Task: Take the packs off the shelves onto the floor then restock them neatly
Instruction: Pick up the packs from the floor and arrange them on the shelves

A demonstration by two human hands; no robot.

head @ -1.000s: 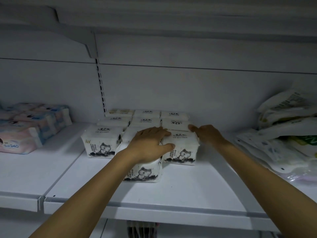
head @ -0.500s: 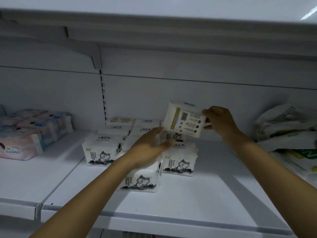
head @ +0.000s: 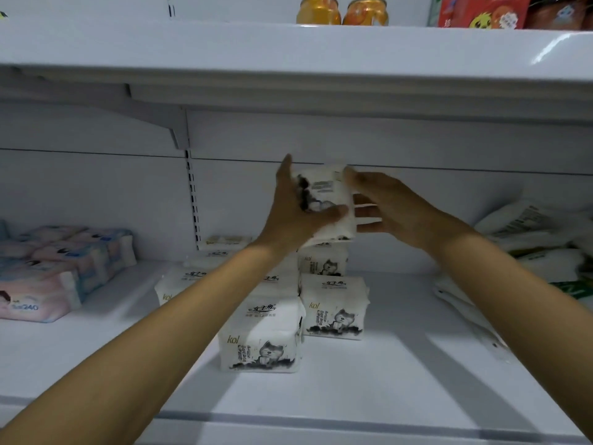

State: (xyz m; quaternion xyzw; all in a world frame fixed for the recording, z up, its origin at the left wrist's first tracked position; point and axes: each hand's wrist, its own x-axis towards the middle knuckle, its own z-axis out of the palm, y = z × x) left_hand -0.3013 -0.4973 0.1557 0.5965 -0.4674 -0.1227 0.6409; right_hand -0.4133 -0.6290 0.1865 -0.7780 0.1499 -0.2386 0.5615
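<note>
— above the white shelf (head: 401, 380), what's being held up?
— one white pack (head: 324, 200), clear of the stack below. the left hand (head: 298, 216) clamps it, thumb across its front; the right hand (head: 394, 210) pinches its right side.
— any writing?
— "kol" and a cat drawing on the front pack (head: 261, 338); "240" on the pink pack (head: 35, 297) at left.

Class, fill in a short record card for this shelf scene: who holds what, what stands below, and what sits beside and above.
held pack: white, in the air above the shelf packs
left grip: holds the pack's left side, thumb across its front
right grip: holds its right edge
shelf: white animal-print packs standing in rows
left of them: pink and blue wipes packs
upper shelf: two orange cans
</note>
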